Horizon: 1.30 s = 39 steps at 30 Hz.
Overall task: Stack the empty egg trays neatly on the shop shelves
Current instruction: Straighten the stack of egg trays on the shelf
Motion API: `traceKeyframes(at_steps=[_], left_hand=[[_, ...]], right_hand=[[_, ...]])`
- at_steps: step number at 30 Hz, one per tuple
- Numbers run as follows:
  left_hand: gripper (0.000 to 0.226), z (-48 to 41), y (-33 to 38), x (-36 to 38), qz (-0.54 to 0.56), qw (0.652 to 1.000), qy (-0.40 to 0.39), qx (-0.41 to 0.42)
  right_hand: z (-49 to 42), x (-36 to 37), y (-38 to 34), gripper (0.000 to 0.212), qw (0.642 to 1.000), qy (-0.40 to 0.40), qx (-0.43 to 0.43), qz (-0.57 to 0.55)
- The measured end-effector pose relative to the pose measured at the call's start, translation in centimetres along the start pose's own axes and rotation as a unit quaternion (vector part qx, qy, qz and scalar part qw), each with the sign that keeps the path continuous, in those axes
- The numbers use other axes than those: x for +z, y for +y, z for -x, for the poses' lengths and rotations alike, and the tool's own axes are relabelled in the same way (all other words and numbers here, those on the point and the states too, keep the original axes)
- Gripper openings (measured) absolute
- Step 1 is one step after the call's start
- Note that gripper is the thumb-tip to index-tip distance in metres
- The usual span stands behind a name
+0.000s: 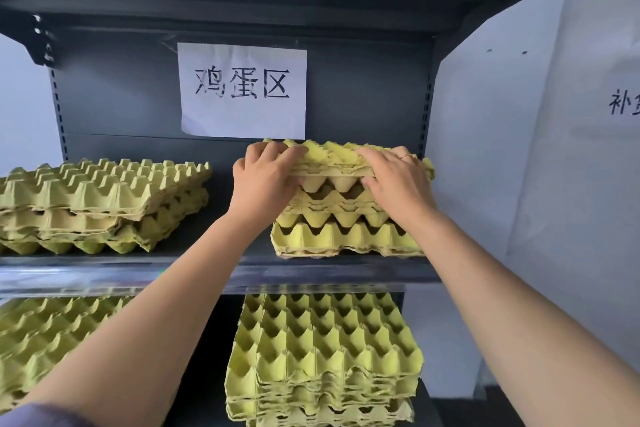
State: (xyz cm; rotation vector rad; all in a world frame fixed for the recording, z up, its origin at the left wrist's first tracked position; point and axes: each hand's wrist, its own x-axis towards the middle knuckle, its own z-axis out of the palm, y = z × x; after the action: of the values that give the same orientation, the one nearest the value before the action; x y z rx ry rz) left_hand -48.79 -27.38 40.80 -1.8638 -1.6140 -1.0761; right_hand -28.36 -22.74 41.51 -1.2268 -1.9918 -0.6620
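2 hands hold the top tray (332, 158) of the stack (346, 236) at centre right of the frame, on the upper shelf (173, 270). The left hand (266, 177) curls its fingers over the tray's near left corner. The right hand (398, 180) lies over the near right side with its thumb tucked under the rim, so each hand is clamped on the tray. The tray sits raised above the ones beneath, its cups not fully nested, and it looks a little skewed. I judge the step to be seating this tray on the pile. The next move calls for squaring its edges with the layers below, then pressing down evenly until the cups drop in. Another stack (104, 198) rests at centre left on the same shelf, a lower pile (322, 357) sits at bottom centre, and a paper sign (242, 90) hangs above.
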Motion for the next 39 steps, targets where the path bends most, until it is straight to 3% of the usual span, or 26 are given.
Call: traceKeyframes(at_steps=[6, 12, 16, 22, 25, 31, 35, 37, 39], left_hand=[[0.036, -0.9, -0.3, 0.1, 0.019, 1.000, -0.018, 0.003], [0.033, -0.9, -0.4, 0.4, 0.044, 0.998, 0.021, 0.030], [0.034, -0.9, -0.4, 1.0, 0.033, 0.998, -0.016, 0.047], [0.039, -0.2, -1.9, 2.2, 0.002, 0.998, -0.039, 0.047], [0.047, 0.2, -2.3, 2.5, -0.005, 0.997, -0.055, 0.051], [0.064, 0.5, -2.2, 3.0, -0.078, 0.990, -0.081, 0.080], [0.064, 0.6, -2.8, 2.4, 0.080, 0.996, -0.036, -0.001], [0.060, 0.7, -3.7, 2.5, 0.176, 0.981, 0.006, -0.082], [0.054, 0.9, -4.7, 2.9, 0.268, 0.950, 0.000, -0.159]], right_hand=[[-0.9, -0.3, 0.7, 0.045, 1.000, -0.021, 0.010, 0.011], [-0.4, -0.8, 0.6, 0.042, 1.000, 0.009, 0.013, 0.019], [0.3, -0.9, 1.1, 0.040, 1.000, 0.006, 0.010, 0.019], [0.8, 0.4, 0.9, 0.051, 0.997, -0.075, 0.008, -0.007], [1.2, 0.8, 0.9, 0.072, 0.994, -0.112, 0.005, 0.005], [2.0, 1.6, 0.5, 0.075, 0.993, -0.092, -0.015, 0.073], [2.5, 1.7, 0.8, 0.092, 0.993, -0.071, -0.013, 0.089], [2.9, 1.8, 1.2, 0.094, 0.995, -0.041, 0.006, 0.089], [3.3, 1.9, 1.8, 0.084, 0.995, -0.022, 0.029, 0.094]])
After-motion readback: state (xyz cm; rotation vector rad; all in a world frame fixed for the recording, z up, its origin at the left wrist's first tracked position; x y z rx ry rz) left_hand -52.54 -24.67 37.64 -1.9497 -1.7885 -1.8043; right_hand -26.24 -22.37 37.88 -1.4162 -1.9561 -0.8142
